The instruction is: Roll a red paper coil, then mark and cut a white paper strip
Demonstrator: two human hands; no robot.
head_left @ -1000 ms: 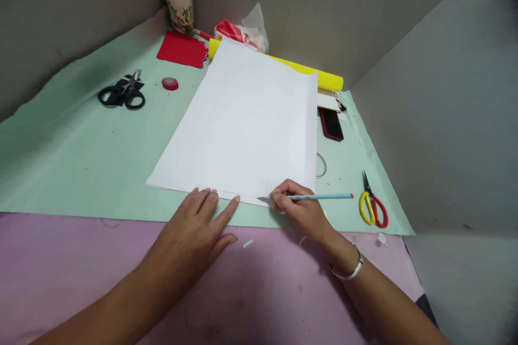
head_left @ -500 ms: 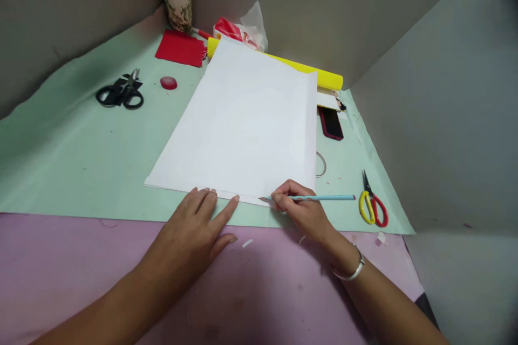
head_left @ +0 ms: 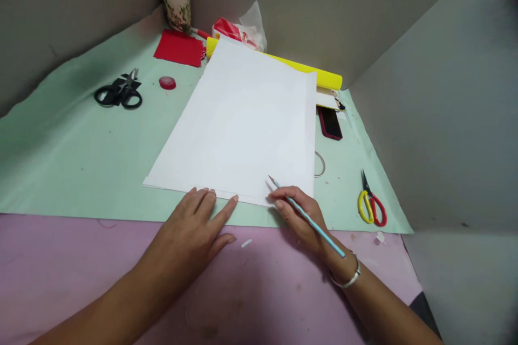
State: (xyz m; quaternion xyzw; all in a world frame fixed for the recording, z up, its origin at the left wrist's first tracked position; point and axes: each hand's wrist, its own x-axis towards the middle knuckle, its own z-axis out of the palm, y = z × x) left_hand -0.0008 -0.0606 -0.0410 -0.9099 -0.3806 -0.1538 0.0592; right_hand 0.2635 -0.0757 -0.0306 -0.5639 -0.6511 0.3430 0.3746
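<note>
Holding a slender pencil [head_left: 311, 221], the right hand [head_left: 302, 227] overlaps smooth white paper [head_left: 251, 113].

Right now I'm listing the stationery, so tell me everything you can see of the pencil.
The pencil is slim, pale blue and apparently wooden, with a sharpened wood-coloured cone at one end. The right hand holds it near that end. It slants, tip over the paper and seemingly clear of it, blunt end toward the person.
</note>
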